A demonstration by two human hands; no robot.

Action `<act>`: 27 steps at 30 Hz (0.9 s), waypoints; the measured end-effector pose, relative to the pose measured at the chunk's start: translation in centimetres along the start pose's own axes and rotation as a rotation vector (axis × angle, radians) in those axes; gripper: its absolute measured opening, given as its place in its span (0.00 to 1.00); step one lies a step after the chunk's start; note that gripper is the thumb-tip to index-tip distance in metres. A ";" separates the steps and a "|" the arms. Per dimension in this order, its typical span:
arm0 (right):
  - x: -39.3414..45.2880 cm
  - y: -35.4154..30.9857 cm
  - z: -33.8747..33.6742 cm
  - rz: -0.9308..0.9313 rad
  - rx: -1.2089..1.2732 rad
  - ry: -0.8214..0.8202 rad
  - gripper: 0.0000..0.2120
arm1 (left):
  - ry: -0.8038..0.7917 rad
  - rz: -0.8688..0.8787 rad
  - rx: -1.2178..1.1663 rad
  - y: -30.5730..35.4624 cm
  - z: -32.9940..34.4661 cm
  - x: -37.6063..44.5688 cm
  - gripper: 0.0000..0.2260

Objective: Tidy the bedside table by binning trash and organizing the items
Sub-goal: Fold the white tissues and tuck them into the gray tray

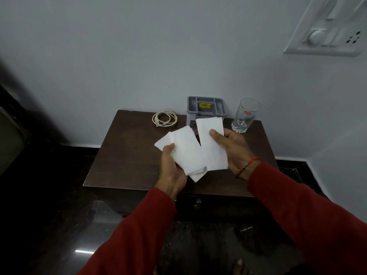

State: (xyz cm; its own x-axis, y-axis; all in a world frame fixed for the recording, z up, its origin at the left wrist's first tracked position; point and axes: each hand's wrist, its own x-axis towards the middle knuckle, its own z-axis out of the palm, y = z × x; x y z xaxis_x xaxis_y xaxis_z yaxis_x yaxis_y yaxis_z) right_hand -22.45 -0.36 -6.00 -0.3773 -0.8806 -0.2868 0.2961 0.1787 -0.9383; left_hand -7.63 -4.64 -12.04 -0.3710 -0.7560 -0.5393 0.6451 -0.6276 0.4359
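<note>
I have my left hand [172, 167] pinching one white tissue [183, 149] and my right hand [232, 147] gripping a second tissue [213, 143], both held above the surface [127, 151]. I'd stack them, crumple them tight and bin them. Each sheet's long axis runs away from me, toward the grey organizer [205, 106], glass [245, 116] and coiled cable [164, 119].

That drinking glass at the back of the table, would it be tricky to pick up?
Probably a little. The glass looks tall and narrow, standing upright near the table's back right corner, so a sideways nudge might tip it. Its clear smooth wall could be slippery, and it would likely break if dropped.
</note>
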 end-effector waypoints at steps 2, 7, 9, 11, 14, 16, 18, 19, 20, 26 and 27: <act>0.0 -0.2 0.4 0.028 -0.021 -0.038 0.10 | -0.003 0.068 0.038 -0.1 0.1 0.0 0.18; 0.3 -0.2 1.4 0.097 -0.112 -0.106 0.13 | -0.048 0.155 0.136 -0.3 0.8 -0.7 0.21; 0.2 0.0 1.8 0.081 -0.115 -0.070 0.12 | -0.078 0.161 0.153 -0.3 1.1 -1.2 0.21; 0.2 0.1 2.0 0.013 -0.149 0.014 0.08 | -0.106 0.147 0.146 -0.3 1.5 -1.6 0.17; 0.5 -0.1 1.7 -0.062 -0.119 0.130 0.07 | -0.081 0.154 0.135 -0.2 1.6 -1.8 0.15; 0.8 -0.9 1.1 -0.116 -0.109 0.192 0.12 | -0.045 0.155 0.140 -0.1 1.4 -1.5 0.16; 1.5 -2.6 0.4 -0.192 -0.167 0.240 0.18 | 0.019 0.144 0.157 0.0 1.1 -1.2 0.16; 2.1 -3.8 0.1 -0.228 -0.208 0.241 0.20 | 0.045 0.142 0.163 0.0 0.9 -1.1 0.14; 2.9 -5.0 -0.3 -0.257 -0.263 0.234 0.21 | 0.060 0.142 0.171 0.0 0.6 -1.0 0.11; 10.7 -11.0 -1.7 -0.260 -1.085 0.285 0.26 | 0.075 0.161 0.258 0.3 -0.5 0.1 0.05; 11.8 -11.4 -1.5 -0.230 -1.205 0.264 0.27 | 0.074 0.159 0.272 0.4 -0.5 0.3 0.06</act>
State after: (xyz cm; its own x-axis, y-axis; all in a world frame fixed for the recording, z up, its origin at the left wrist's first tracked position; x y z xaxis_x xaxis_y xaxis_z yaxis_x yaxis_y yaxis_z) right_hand -31.63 -12.11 1.01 -0.5185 -0.8551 0.0078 -0.7367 0.4421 -0.5117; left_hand -7.14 -5.06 -12.39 -0.2240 -0.8393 -0.4955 0.4851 -0.5369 0.6902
